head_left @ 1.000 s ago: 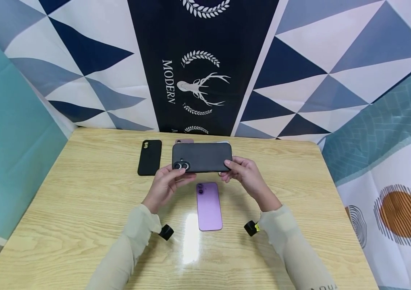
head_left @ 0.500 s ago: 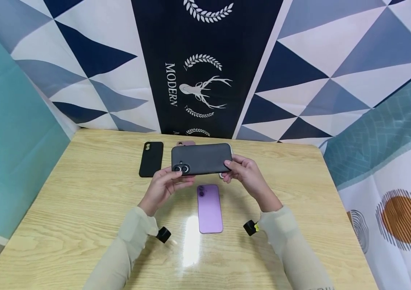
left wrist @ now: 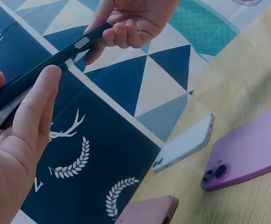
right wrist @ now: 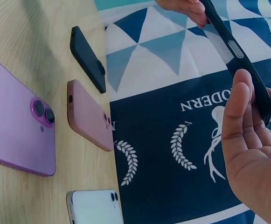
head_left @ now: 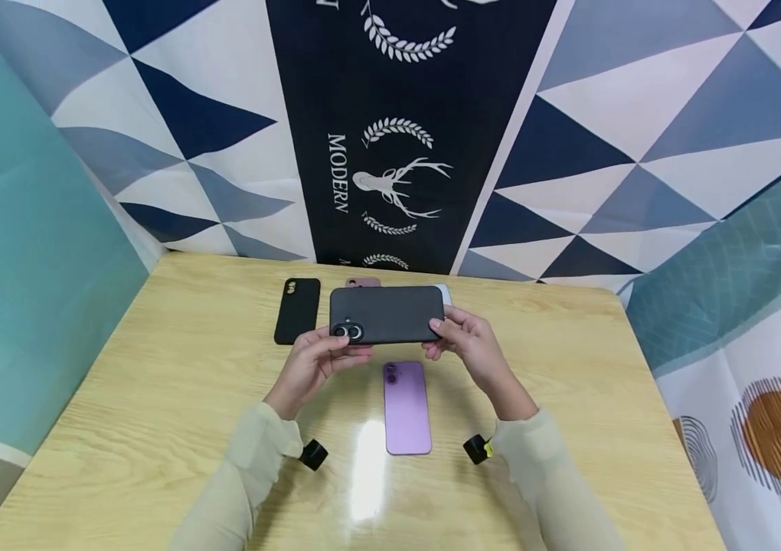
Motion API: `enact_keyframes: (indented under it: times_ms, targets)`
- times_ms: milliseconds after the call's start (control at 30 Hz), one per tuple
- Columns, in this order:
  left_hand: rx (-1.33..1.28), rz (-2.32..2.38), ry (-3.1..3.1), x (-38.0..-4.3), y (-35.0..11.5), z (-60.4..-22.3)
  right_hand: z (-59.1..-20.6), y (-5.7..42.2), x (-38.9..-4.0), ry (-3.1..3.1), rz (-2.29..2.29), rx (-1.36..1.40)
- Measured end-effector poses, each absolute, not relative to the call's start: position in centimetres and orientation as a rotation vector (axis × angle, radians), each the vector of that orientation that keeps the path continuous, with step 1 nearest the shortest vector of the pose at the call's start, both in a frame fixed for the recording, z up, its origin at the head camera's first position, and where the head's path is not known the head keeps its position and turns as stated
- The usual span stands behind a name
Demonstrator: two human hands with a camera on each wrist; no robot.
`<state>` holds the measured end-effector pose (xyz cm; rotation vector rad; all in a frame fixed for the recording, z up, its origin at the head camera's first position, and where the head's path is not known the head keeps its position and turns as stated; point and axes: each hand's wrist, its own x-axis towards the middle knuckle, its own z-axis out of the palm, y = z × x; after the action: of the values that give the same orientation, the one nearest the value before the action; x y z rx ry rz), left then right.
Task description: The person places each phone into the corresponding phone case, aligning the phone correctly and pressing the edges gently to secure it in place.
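Both hands hold a phone in a black case (head_left: 390, 315) sideways above the table, its back and two ringed lenses toward the head camera. My left hand (head_left: 308, 366) grips the lens end, thumb beside the lenses and fingers beneath. The other end is pinched between thumb and fingers of my right hand (head_left: 475, 353). In the left wrist view a pale edge shows under the black-cased phone (left wrist: 56, 58) near the left fingers (left wrist: 39, 100). A purple phone (head_left: 407, 413) lies back up on the table between the forearms.
A black phone case (head_left: 297, 312) lies at the back left of the wooden table (head_left: 156, 398). Behind the held phone are a pink phone-shaped piece (right wrist: 88, 114) and a white phone (right wrist: 95, 207), both partly covered in the head view. Patterned cloth (head_left: 570, 153) hangs behind the table.
The head view has shifted, so the whole scene sits lower and slightly right. More of the white phone shows behind the held one. Both hands keep the same hold.
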<state>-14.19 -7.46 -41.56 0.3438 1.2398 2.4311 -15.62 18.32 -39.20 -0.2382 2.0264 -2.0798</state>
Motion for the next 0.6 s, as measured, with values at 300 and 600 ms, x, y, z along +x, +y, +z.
enact_keyframes:
  times_ms: [300,600]
  targets:
    - [0.359,2.426,1.245,-13.94,-7.80,-41.89,-39.36,18.01,-15.36,2.015,-2.100,-0.258]
    - [0.388,2.427,1.233,-13.89,-8.10,-42.14,-39.36,17.84,-15.30,2.030,-2.077,-0.286]
